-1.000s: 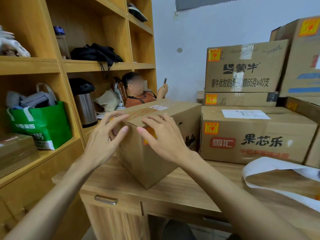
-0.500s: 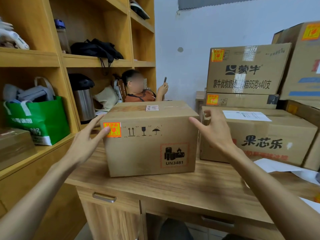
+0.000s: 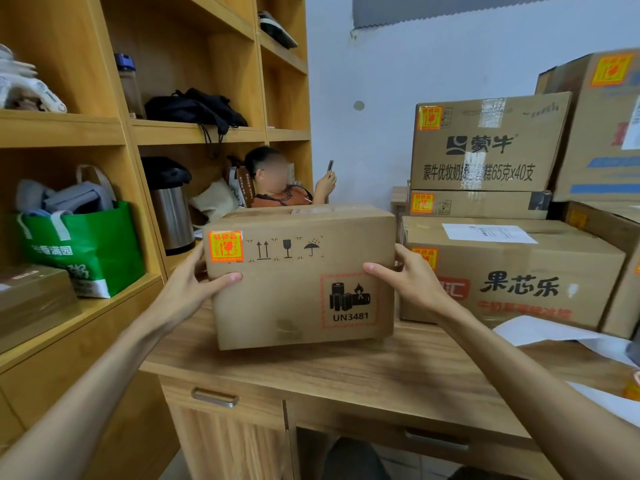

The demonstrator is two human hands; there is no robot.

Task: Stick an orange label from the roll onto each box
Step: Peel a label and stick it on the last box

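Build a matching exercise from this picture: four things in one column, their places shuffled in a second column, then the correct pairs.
Things
1. box marked UN3481
2. green bag
3. black bag
4. white sheet

Places
A. on the shelf above the steel flask
B. on top of the right-hand box
C. gripped between the left hand and the right hand
D. on the low shelf at far left

Pairs: 1-C, 2-D, 3-A, 4-B

Your one camera rides on your head, looking forward and slightly down over the desk's (image 3: pixel 346 372) near edge. It sits close: the cardboard box (image 3: pixel 298 292) fills mid-frame, shelving (image 3: pixel 69 129) left, wall (image 3: pixel 415 81) behind.
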